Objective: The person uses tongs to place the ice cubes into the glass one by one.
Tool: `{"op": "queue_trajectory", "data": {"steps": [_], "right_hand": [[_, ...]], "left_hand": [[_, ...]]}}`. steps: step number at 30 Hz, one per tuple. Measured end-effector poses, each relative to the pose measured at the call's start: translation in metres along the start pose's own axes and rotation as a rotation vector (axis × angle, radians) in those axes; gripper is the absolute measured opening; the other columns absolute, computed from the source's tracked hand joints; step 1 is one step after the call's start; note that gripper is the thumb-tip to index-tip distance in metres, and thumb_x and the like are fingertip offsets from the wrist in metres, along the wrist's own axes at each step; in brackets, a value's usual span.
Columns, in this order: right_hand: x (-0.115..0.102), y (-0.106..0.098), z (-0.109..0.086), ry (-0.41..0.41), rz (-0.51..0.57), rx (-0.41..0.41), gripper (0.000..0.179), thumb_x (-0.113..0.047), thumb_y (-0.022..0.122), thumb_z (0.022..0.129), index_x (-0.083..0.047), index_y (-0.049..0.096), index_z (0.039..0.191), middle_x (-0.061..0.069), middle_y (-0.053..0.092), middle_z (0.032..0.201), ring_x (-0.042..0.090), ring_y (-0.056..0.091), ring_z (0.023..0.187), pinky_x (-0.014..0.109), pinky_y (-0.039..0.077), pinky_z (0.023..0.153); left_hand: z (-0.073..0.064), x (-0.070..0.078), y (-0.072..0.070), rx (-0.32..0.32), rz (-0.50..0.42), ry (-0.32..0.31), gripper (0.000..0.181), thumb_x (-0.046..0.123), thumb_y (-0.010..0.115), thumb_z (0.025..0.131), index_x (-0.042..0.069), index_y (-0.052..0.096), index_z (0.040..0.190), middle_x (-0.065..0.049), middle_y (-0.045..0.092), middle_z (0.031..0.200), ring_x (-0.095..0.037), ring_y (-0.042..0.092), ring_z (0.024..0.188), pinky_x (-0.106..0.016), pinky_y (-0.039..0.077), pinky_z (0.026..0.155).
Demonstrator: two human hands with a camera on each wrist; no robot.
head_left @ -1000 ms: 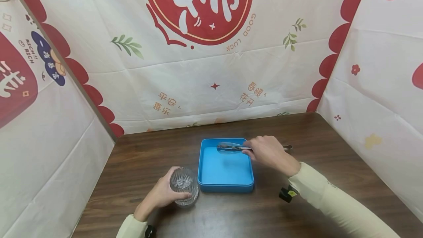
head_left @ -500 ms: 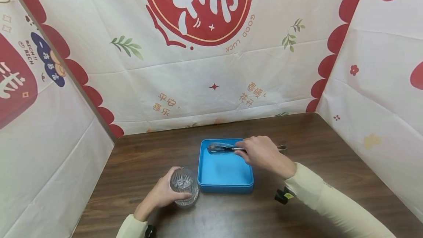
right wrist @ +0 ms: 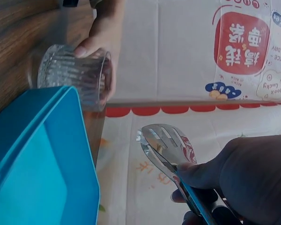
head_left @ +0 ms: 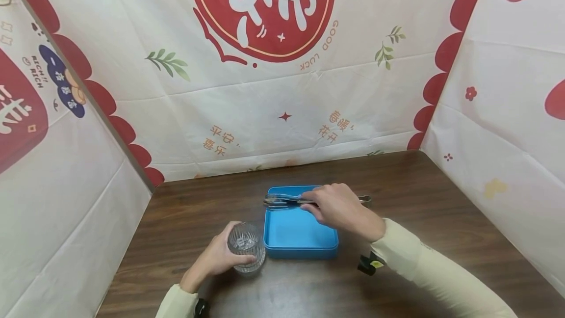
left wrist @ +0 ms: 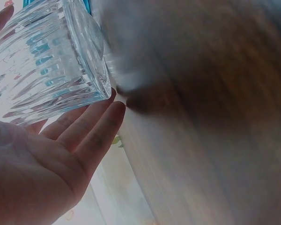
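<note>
My left hand [head_left: 220,253] holds a clear ribbed drinking glass [head_left: 247,247] upright on the table, left of the blue box. Its thumb and fingers lie round opposite sides of the glass, and in the left wrist view the fingertips reach down near the glass's base. Metal serving tongs [right wrist: 166,147] with a slotted head are gripped in my right hand [head_left: 337,207]. They extend leftward above the back part of the square blue box [head_left: 302,251], their tips over its left rim. At those tips a small shiny clear bit [right wrist: 139,136] shows; its kind is unclear.
The dark wooden table [head_left: 198,205] carries the box and glass. White printed cloth walls [head_left: 247,92] enclose its back, left and right sides. A black strap device [head_left: 370,264] hangs under the right sleeve.
My right hand has moved left with the tongs, bringing their tips from over the box's interior to its left rim. The left hand and glass stay in place.
</note>
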State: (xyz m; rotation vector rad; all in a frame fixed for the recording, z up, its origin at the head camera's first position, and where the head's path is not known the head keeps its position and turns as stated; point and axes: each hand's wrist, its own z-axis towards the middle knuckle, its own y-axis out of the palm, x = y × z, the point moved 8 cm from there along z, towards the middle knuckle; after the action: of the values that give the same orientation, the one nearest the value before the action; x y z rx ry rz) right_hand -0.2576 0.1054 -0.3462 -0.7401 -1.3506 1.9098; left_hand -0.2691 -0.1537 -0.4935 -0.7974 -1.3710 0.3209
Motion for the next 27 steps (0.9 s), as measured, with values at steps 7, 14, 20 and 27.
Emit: {"op": "queue_trajectory", "data": {"steps": [7,14,20,27], "right_hand": [[-0.016,0.0,0.008,-0.042,0.016,0.01,0.023,-0.035,0.069,0.092,-0.018,0.074,0.107,-0.002,0.074,0.089,0.006,0.053,0.058,0.017,0.034,0.047],[-0.031,0.007,0.016,-0.073,0.058,-0.008,0.015,-0.035,0.067,0.094,-0.021,0.07,0.092,-0.01,0.058,0.069,0.004,0.041,0.051,0.02,0.03,0.045],[-0.039,0.013,0.02,-0.092,0.094,-0.017,0.018,-0.034,0.066,0.095,-0.022,0.063,0.082,-0.011,0.047,0.062,0.004,0.038,0.05,0.02,0.029,0.045],[-0.045,0.02,0.024,-0.101,0.106,-0.022,0.02,-0.035,0.065,0.096,-0.022,0.064,0.082,-0.012,0.045,0.061,0.004,0.038,0.049,0.02,0.029,0.044]], "left_hand": [[0.002,0.001,-0.002,-0.002,-0.003,0.01,0.088,0.047,0.09,0.065,0.019,0.045,0.135,-0.007,0.063,0.115,-0.019,0.063,0.097,-0.041,0.055,0.081],[0.007,0.0,-0.003,0.007,0.009,-0.012,0.09,0.047,0.091,0.064,0.019,0.044,0.136,-0.007,0.064,0.112,-0.018,0.062,0.095,-0.04,0.053,0.082],[0.01,-0.001,-0.003,0.006,0.012,-0.008,0.092,0.047,0.091,0.064,0.019,0.044,0.137,-0.007,0.063,0.113,-0.018,0.061,0.096,-0.041,0.052,0.082],[0.01,-0.001,-0.003,0.01,0.007,-0.006,0.095,0.049,0.091,0.063,0.018,0.043,0.139,-0.006,0.064,0.11,-0.017,0.061,0.093,-0.039,0.051,0.08]]}}
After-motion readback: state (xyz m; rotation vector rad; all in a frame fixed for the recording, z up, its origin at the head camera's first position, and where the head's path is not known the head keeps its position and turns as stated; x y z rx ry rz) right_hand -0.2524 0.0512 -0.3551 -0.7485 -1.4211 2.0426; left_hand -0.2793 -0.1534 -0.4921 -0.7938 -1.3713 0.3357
